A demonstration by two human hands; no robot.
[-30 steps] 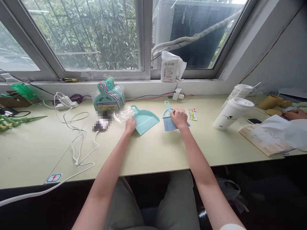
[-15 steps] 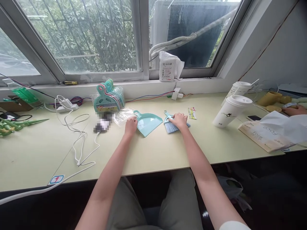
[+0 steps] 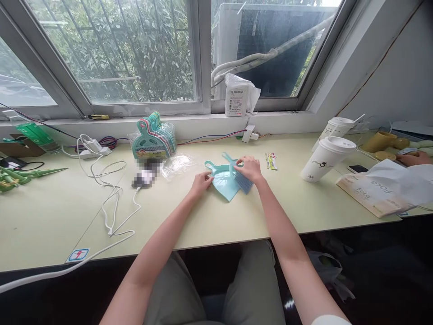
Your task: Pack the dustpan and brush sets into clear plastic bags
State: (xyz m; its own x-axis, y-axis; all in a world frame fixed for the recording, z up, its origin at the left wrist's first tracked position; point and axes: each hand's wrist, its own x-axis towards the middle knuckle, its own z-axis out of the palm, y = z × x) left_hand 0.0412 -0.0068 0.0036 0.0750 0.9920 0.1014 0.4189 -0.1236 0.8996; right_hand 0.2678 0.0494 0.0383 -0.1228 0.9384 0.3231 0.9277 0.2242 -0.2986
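Note:
A teal dustpan (image 3: 224,184) lies on the pale desk, its handle pointing away toward the window. My left hand (image 3: 202,183) grips its left edge near the handle. Fingers of my right hand (image 3: 249,169) are closed on the small brush (image 3: 244,183), which is tilted over the dustpan's right side, with its blue-grey bristles toward the desk. Left of the dustpan is crumpled clear plastic wrap (image 3: 177,166). A small colourful card (image 3: 271,161) lies to the right of the brush.
Wrapped dustpan sets (image 3: 152,137) stand by the window ledge. White cables (image 3: 113,194) run across the left. On the right are white cups (image 3: 321,160), a tissue pack (image 3: 375,192) and another person's hand (image 3: 414,158). A white box (image 3: 237,100) sits on the ledge.
The dustpan has moved right with my left hand and turned. My right hand has lifted and tilted the brush, bringing it left over the dustpan's edge.

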